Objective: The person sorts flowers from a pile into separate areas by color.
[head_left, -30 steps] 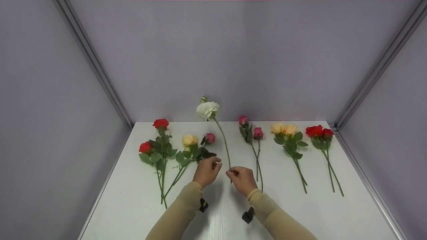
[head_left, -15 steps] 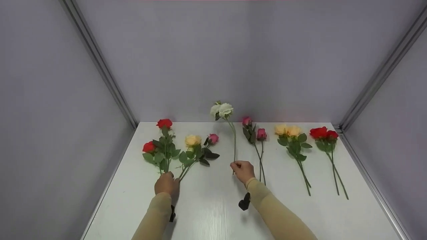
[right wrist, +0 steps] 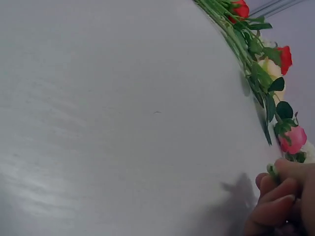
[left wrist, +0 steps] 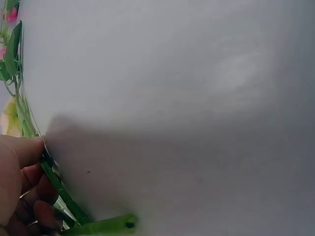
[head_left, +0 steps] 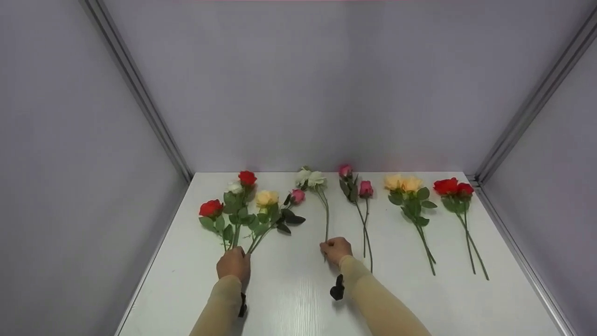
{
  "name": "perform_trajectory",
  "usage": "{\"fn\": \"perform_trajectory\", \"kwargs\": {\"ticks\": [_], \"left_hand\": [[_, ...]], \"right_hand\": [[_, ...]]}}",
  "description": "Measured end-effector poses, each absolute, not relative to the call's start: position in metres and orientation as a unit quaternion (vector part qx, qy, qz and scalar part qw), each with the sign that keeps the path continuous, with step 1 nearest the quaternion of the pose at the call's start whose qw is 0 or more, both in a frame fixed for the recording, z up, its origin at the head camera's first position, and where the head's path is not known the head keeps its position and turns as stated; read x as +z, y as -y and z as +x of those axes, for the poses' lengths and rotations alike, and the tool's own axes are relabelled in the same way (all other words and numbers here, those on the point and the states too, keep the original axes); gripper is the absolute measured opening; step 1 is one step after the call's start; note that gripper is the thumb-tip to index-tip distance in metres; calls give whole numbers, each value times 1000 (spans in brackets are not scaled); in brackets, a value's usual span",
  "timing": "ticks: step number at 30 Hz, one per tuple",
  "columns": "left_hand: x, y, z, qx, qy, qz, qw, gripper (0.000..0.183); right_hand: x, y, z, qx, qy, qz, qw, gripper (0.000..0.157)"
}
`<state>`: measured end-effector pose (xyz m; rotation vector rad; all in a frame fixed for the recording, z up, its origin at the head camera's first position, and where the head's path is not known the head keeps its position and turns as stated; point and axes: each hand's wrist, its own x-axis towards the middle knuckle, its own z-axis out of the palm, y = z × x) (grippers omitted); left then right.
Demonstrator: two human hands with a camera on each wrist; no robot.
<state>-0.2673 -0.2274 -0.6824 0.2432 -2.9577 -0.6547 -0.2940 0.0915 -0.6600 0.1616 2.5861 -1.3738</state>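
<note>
On the left of the table, my left hand grips the lower stems of a bunch of mixed flowers. In it are red roses, a yellow rose, a pink rose and a small white bloom. The left wrist view shows green stems between curled fingers, their cut ends sticking out below. Near the middle, my right hand pinches the low end of a white flower's stem. Its white blooms point to the back edge. Fingers hide part of both sets of stems.
Right of my right hand lie two pink roses, a pair of yellow roses and red roses, stems toward me. Grey panels wall the white table at the back and sides.
My left hand has gone from beside the white flower to the left bunch and taken its stems, shifting the red and white blooms. My right hand has lowered the white flower toward the table.
</note>
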Motion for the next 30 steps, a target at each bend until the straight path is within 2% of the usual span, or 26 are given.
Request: {"fn": "perform_trajectory", "kwargs": {"ticks": [16, 30], "left_hand": [[-677, 232, -263, -177, 980, 80, 34, 23], [-680, 232, -261, -184, 978, 94, 32, 23]], "right_hand": [[-675, -80, -285, -438, -893, 41, 93, 31], [-676, -78, -277, -408, -909, 16, 89, 30]]}}
